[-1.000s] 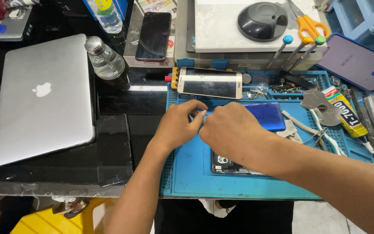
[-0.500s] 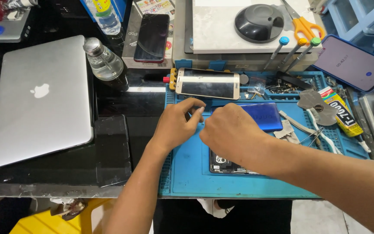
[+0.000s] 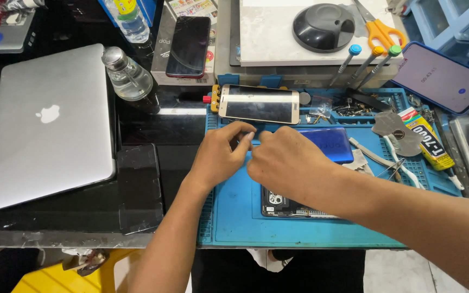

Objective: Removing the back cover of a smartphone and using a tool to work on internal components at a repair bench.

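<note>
My left hand (image 3: pixel 221 154) and right hand (image 3: pixel 289 163) meet over the blue work mat (image 3: pixel 234 217), fingertips pinched close together; whether they hold some small part I cannot tell. Under my right wrist lies the opened phone (image 3: pixel 278 203), beside its blue back cover (image 3: pixel 329 144). I judge it light, stiff and fragile, so I should hold it by the edges only.

Two hands meet over a blue work mat

The left hand (image 3: pixel 221 157) and right hand (image 3: pixel 289 163) pinch together at their fingertips above the blue mat (image 3: pixel 234 217), what they grip hidden. A blue phone back (image 3: pixel 329 144) lies just beside the right hand, an opened phone (image 3: pixel 283 206) under its wrist, a gold-edged phone (image 3: pixel 259 104) beyond, a closed silver laptop (image 3: pixel 47 125) well left
</note>
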